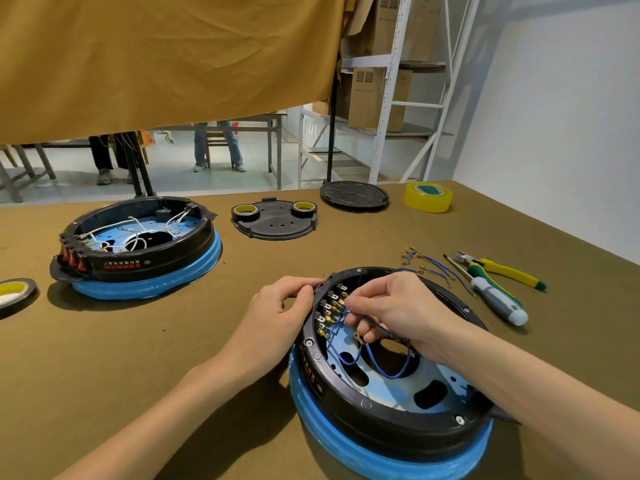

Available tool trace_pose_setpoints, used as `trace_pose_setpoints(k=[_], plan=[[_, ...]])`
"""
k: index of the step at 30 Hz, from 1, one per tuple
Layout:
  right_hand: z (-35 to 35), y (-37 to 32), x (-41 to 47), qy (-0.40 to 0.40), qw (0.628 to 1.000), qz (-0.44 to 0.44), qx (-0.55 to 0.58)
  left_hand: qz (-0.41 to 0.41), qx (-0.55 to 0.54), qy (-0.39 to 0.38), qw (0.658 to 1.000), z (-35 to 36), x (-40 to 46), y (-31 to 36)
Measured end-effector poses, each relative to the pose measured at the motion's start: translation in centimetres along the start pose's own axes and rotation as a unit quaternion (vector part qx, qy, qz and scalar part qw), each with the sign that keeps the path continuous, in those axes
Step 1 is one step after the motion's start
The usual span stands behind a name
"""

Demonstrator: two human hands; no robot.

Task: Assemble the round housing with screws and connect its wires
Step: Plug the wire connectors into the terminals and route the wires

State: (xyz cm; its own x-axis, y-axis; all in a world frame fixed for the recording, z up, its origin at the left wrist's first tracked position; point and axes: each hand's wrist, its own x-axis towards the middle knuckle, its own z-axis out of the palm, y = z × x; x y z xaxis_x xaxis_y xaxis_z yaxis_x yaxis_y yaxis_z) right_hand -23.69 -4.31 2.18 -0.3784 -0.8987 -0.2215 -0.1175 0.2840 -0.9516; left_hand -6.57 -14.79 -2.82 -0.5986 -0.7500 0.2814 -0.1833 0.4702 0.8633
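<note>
A round black housing (381, 420) with a blue ring around its base sits on the table in front of me. Inside it lie a pale blue plate and a row of brass terminals along the left wall. My left hand (280, 306) grips the housing's left rim from outside. Reaching inside, my right hand (391, 306) pinches a blue wire (377, 367) at the terminals. Several blue wires loop over the plate. Loose blue wires (433, 265) with brass lugs lie behind the housing.
A second housing (138, 244) with white wires stands at the left. A black cover plate (275, 221) carries two tape rolls. A black disc (354, 195), yellow tape roll (428, 196), cutters (502, 268) and screwdriver (495, 296) lie to the right. Another tape roll (15, 292) sits far left.
</note>
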Motion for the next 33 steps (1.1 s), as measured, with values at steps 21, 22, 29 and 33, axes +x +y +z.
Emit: trace_pose_setpoints(k=[21, 22, 29, 33], plan=[[-0.2, 0.2, -0.4, -0.024, 0.998, -0.062, 0.003, 0.026, 0.050, 0.025, 0.998, -0.3, -0.2, 0.7], [-0.4, 0.1, -0.6, -0.029, 0.997, -0.066, 0.012, 0.042, 0.065, 0.043, 0.996, -0.4, -0.3, 0.9], [-1.8, -0.6, -2.4, -0.029, 0.989, -0.133, 0.057, 0.091, -0.011, 0.019, 0.996, 0.4, -1.0, 4.0], [-2.1, -0.2, -3.1, -0.045, 0.982, -0.171, 0.067, 0.026, -0.172, 0.001, 0.985, 0.8, -1.2, 5.4]])
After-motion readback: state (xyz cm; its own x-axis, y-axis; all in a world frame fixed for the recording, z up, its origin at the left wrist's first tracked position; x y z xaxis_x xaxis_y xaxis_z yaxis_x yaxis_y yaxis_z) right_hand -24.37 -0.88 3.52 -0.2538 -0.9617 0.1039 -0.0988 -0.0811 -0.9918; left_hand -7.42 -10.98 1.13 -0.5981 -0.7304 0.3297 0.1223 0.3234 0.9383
